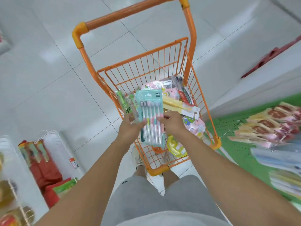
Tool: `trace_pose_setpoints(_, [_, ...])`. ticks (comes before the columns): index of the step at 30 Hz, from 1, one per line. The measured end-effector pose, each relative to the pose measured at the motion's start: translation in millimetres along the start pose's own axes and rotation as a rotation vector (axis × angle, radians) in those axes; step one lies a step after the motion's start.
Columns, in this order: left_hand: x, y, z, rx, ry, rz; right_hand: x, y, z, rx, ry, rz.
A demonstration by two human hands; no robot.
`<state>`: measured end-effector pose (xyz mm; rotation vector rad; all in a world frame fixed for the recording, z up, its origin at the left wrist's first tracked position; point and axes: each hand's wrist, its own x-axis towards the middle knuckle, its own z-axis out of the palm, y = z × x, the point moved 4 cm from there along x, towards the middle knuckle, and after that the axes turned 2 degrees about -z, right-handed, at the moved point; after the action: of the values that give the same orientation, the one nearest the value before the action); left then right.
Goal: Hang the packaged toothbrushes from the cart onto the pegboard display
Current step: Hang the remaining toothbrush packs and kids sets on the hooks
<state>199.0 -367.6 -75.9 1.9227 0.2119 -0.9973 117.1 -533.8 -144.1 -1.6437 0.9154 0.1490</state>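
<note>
Holding teal toothbrush multipack above orange cart: left hand fingers curled round left edge, right hand fingers pinching right edge. Risk: loose packs beneath snag during lift; hang hole missing peg on green pegboard, pack drops

No legible text; toothbrush pack print blurred
</note>
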Motion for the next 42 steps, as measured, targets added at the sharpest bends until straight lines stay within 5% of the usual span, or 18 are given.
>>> trace_pose_setpoints(3, [2.4,11.2,4.4,0.003,-0.034,0.062,-31.1,-20.8,-14.5,0.273,-0.142,0.012])
trace_pose_setpoints(8, [7.7,14.3,-11.0,-0.003,-0.082,0.105,-24.8,-40.7,-34.7,0.304,-0.257,0.046])
trace_pose_setpoints(11, [10.3,11.6,-23.7,-0.03,-0.035,0.097,22.9,-32.5,-46.6,-0.146,0.018,0.008])
trace_pose_setpoints(14, [11.5,12.2,-40.4,-0.073,0.069,0.11,54.8,-27.3,-32.4,-0.607,-0.023,-0.051])
trace_pose_setpoints(22, [0.8,21.0,-71.7,-0.205,0.101,0.107,28.7,-5.3,-3.1,-0.673,-0.022,0.161])
trace_pose_setpoints(27, [2.1,16.3,-69.9,-0.133,0.023,0.112,10.0,8.9,4.2,-0.495,0.119,0.211])
trace_pose_setpoints(38, [14.9,19.8,-63.8,-0.119,-0.079,0.117,-34.3,5.1,25.3,0.345,0.792,0.41])
trace_pose_setpoints(42, [12.8,21.1,-57.2,-0.068,-0.133,0.128,-74.4,-9.6,14.7,0.686,0.777,0.469])
